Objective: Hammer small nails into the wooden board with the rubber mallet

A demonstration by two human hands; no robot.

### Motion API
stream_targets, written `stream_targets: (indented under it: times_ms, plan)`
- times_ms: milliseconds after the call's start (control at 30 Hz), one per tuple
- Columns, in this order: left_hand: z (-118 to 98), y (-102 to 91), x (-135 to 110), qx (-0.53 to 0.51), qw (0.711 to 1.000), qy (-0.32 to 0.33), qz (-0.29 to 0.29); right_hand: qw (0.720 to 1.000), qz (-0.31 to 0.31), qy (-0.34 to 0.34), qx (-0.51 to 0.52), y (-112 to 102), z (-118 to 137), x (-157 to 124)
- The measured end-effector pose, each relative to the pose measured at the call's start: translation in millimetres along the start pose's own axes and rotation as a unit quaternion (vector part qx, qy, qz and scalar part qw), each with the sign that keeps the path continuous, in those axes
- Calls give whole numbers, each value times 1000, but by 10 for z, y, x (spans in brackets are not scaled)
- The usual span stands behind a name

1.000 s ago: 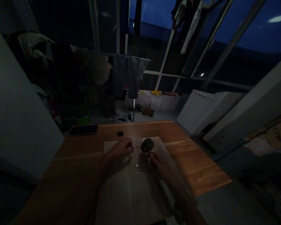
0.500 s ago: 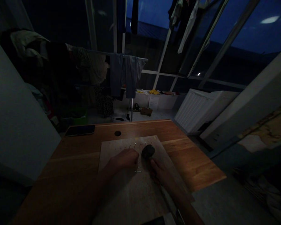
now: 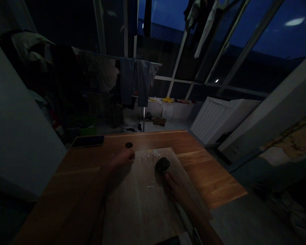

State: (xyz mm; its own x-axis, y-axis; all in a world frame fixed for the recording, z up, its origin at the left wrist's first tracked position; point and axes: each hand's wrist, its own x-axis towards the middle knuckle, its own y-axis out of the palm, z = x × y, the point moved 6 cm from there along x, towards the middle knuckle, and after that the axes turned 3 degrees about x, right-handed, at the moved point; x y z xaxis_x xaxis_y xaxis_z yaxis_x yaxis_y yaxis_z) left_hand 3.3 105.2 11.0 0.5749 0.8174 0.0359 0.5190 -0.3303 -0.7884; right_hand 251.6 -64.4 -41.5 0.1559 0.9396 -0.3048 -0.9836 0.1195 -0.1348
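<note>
My left hand [image 3: 122, 158] is closed in a pinch over the far left corner of a pale wooden board [image 3: 135, 211]. What its fingers hold, if anything, is too small and dark to make out. My right hand [image 3: 175, 184] is wrapped around the handle of a mallet with a dark rounded head [image 3: 162, 165], which rests low over the board's right side. Beyond the head, several nails [image 3: 148, 158] stand upright in a row along the board's far edge. A loose nail [image 3: 150, 186] lies mid-board, and a smaller bright piece [image 3: 152, 181] lies just beyond it.
The board lies on a brown wooden table [image 3: 209, 170]. A phone [image 3: 88, 141] lies at its far left, and a dark round spot [image 3: 129, 145] marks the far tabletop. Clothes [image 3: 142, 81] hang on a rack past the table. A white ribbed appliance [image 3: 211, 119] stands beyond right.
My left hand has moved from beside the loose nails to the board's far left corner, leaving the loose pieces uncovered. The right hand and mallet are nearly still.
</note>
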Motion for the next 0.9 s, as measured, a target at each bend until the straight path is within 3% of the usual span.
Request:
stream_targets:
  times_ms: [100,400,667,900]
  plan:
    - [9,112,25,17,999,12,26,1000,1,-6,-8,-3,-2,6]
    - [-64,178,103,75,996,56,14,1000,-8,-6,-12,-8,65,-14]
    - [-107,177,124,-37,996,80,-9,1000,-13,-7,-12,-1,78,-28]
    - [-52,226,111,-101,994,45,-17,1000,10,-12,-27,52,148,-40]
